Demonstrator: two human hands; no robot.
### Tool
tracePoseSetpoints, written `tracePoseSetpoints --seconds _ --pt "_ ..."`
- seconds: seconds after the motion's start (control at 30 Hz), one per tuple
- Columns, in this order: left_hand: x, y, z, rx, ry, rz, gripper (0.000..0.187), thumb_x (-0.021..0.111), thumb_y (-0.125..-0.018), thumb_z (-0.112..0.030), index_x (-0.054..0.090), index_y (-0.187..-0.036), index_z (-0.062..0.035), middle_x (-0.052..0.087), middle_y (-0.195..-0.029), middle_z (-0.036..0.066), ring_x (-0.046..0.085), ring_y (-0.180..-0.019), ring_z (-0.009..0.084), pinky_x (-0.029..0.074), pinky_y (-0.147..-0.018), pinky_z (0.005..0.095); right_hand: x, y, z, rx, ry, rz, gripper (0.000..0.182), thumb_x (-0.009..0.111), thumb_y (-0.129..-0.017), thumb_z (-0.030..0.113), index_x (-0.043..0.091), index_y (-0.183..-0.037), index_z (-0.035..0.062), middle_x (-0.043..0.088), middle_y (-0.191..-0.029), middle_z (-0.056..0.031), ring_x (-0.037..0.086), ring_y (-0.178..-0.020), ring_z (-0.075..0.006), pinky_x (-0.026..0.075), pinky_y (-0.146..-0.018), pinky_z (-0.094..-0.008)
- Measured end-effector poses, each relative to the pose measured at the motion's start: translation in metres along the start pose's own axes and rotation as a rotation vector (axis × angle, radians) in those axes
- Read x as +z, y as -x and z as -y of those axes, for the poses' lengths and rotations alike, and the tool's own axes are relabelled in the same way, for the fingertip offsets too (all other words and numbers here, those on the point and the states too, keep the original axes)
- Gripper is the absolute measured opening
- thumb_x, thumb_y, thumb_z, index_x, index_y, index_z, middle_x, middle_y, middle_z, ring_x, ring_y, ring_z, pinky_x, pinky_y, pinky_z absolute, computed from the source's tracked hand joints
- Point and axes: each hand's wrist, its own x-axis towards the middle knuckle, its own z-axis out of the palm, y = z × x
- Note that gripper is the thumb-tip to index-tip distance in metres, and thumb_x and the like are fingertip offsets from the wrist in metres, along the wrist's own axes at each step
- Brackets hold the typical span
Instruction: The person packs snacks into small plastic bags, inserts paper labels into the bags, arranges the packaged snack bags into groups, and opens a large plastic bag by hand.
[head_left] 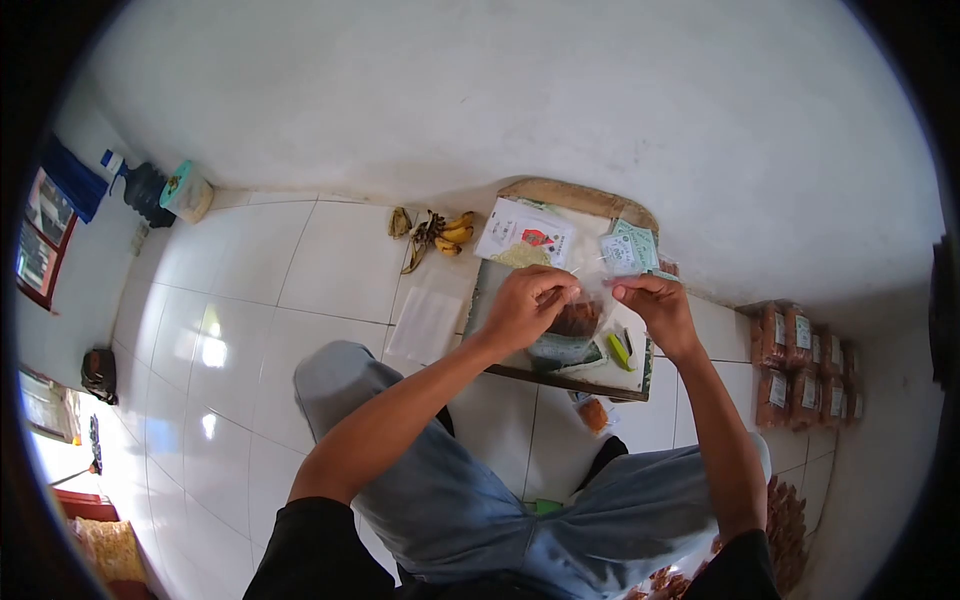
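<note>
A clear plastic bag (578, 318) with reddish-brown contents hangs over the low table, its top stretched between my two hands. My left hand (530, 306) is closed in a pinch at the bag's left upper edge. At the right upper edge, thumb and fingers of my right hand (656, 306) pinch the film. Beneath the bag is a dark round-edged surface (555, 355), partly hidden. To its right lies a yellow-green cutter-like tool (619, 352). Printed label sheets (628, 248) lie beyond my right hand, and a white printed packet (525, 232) beyond my left.
The low table (580, 198) stands against the wall. Bananas (452, 233) and a stack of clear plastic sheets or bags (428, 322) lie on the floor to its left. Filled labelled packs (800, 365) stand at right. A small orange-filled packet (595, 413) lies below the table.
</note>
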Motion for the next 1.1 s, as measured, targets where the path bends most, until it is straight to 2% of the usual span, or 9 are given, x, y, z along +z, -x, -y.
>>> tracePoseSetpoints --seconds 0.17,0.27,0.33,0.43,0.53,0.67,0.77,0.93,1.1 --pt "-0.001 0.0 0.002 0.104 -0.085 -0.062 0.012 0.069 -0.089 -0.013 0.071 -0.092 -0.0011 0.071 -0.089 0.011 0.066 -0.075 0.0226 0.053 -0.064 0.0311 0.011 0.008 -0.001 -0.034 -0.068 -0.038 0.019 0.071 -0.09 0.011 0.072 -0.106 0.0007 0.071 -0.103 -0.0051 0.062 -0.096 -0.0103 0.049 -0.089 -0.0261" --pt "-0.002 0.007 0.005 0.111 -0.093 -0.074 0.013 0.069 -0.089 -0.014 0.071 -0.093 -0.0014 0.07 -0.095 0.012 0.066 -0.078 0.0242 0.053 -0.066 0.0316 0.016 0.008 -0.014 -0.096 0.105 -0.072 0.021 0.071 -0.091 0.012 0.071 -0.109 0.0003 0.071 -0.104 -0.0054 0.061 -0.097 -0.0104 0.048 -0.092 -0.0264" --pt "-0.004 0.011 0.005 0.097 -0.099 -0.083 0.014 0.07 -0.09 -0.014 0.071 -0.095 -0.0012 0.069 -0.101 0.013 0.067 -0.081 0.0239 0.053 -0.067 0.0312 0.02 0.008 -0.012 -0.017 -0.046 -0.052 0.021 0.068 -0.093 0.015 0.07 -0.106 -0.0009 0.07 -0.1 -0.0033 0.061 -0.094 -0.0108 0.047 -0.091 -0.0271" --pt "-0.007 0.014 0.002 -0.023 -0.046 -0.039 0.016 0.069 -0.09 -0.015 0.071 -0.097 -0.0008 0.068 -0.106 0.013 0.067 -0.085 0.0225 0.053 -0.068 0.0305 0.022 0.005 -0.015 0.021 -0.092 0.006 0.023 0.063 -0.097 0.022 0.07 -0.101 -0.0002 0.068 -0.095 -0.0015 0.059 -0.092 -0.0105 0.045 -0.089 -0.0271" --pt "-0.011 0.016 0.005 -0.011 -0.094 0.012 0.017 0.069 -0.091 -0.016 0.071 -0.098 -0.0011 0.067 -0.107 0.013 0.067 -0.088 0.021 0.053 -0.069 0.0294 0.026 0.0 -0.006 0.023 -0.055 0.074 0.027 0.058 -0.1 0.027 0.07 -0.1 0.0019 0.066 -0.094 -0.0004 0.056 -0.092 -0.0105 0.043 -0.09 -0.0272" --pt "-0.01 0.016 0.008 -0.013 -0.059 0.017 0.018 0.069 -0.091 -0.017 0.071 -0.099 -0.0012 0.067 -0.11 0.013 0.067 -0.09 0.021 0.053 -0.072 0.029 0.03 -0.01 -0.016 0.027 -0.246 0.088 0.027 0.058 -0.1 0.028 0.07 -0.102 0.0036 0.067 -0.098 -0.0016 0.057 -0.098 -0.0109 0.042 -0.093 -0.0277" --pt "-0.011 0.017 0.009 -0.065 -0.061 0.013 0.019 0.069 -0.091 -0.013 0.07 -0.104 0.0006 0.067 -0.115 0.013 0.066 -0.095 0.0165 0.052 -0.08 0.0281 0.039 -0.007 0.002 -0.001 -0.282 0.059 0.028 0.06 -0.099 0.03 0.07 -0.103 0.0038 0.068 -0.103 -0.0031 0.057 -0.102 -0.0113 0.044 -0.092 -0.0284" --pt "-0.01 0.016 0.013 -0.091 -0.01 -0.012 0.017 0.069 -0.091 -0.016 0.072 -0.101 -0.0026 0.067 -0.113 0.013 0.067 -0.094 0.0218 0.054 -0.074 0.031 0.038 -0.007 0.014 -0.17 -0.047 0.053 0.031 0.06 -0.099 0.032 0.071 -0.103 0.0033 0.069 -0.103 -0.004 0.06 -0.096 -0.0113 0.047 -0.087 -0.0285" --pt "-0.009 0.015 0.006 -0.052 -0.087 0.047 0.016 0.069 -0.089 -0.014 0.072 -0.101 -0.0035 0.067 -0.112 0.013 0.066 -0.096 0.0254 0.054 -0.078 0.0332 0.038 -0.018 0.018 0.015 -0.124 0.11 0.032 0.059 -0.099 0.031 0.07 -0.101 0.0002 0.069 -0.098 -0.0037 0.06 -0.09 -0.0104 0.048 -0.085 -0.0284"
